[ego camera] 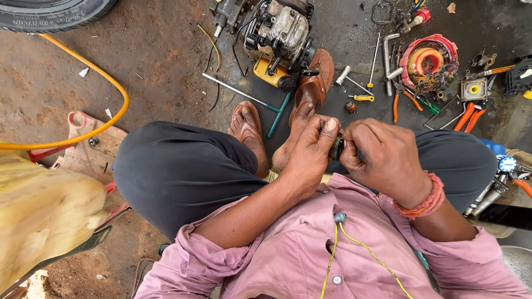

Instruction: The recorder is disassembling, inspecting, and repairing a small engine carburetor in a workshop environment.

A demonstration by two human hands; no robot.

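Pink shirt [288,254], black trousers [177,171], brown sandals [313,83], yellow hose [105,77], orange thread wristband [426,202], orange-handled pliers [468,116], red-and-yellow coil [428,60], yellow-grey engine [280,41].

Left hand [311,148] and right hand [382,158] pinch small dark metal part [336,147] together above knees; fingertips closed around it. Small engine [280,33] on ground ahead, brown sandals [313,83] beside it. Orange-handled pliers [400,99], red coil housing [429,60] right. Yellow hose [108,77] curves left, near tyre [50,12]
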